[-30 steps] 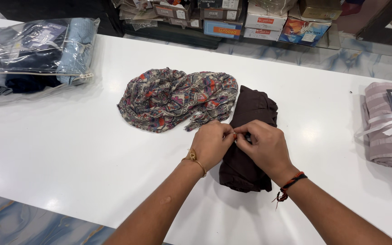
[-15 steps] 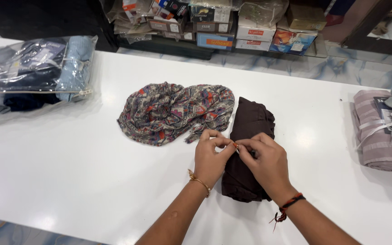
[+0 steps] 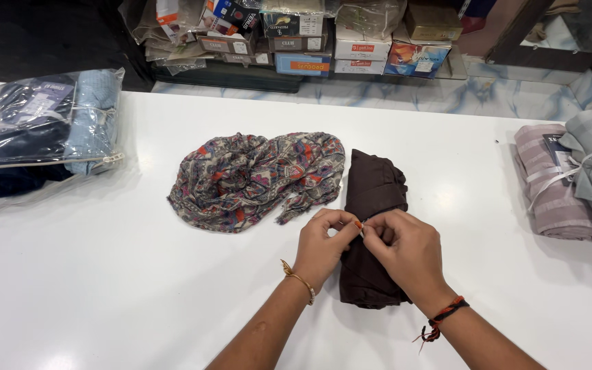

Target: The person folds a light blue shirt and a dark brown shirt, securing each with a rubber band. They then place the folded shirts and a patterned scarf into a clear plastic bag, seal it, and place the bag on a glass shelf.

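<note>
Brown folded cloth (image 3: pixel 371 233) lies mid-counter (image 3: pixel 104 288), patterned scarf (image 3: pixel 255 178) just beside it. Left hand (image 3: pixel 322 245) and right hand (image 3: pixel 405 250) meet over it, fingertips pinched on something tiny.

Bright, even light falls from overhead onto the glossy white desk (image 3: pixel 138 288), which throws back soft glare patches at the lower left and beside the folded dark brown cloth (image 3: pixel 371 226). Shadows are faint and short. Focus is sharp throughout; the far edges bend slightly.
</note>
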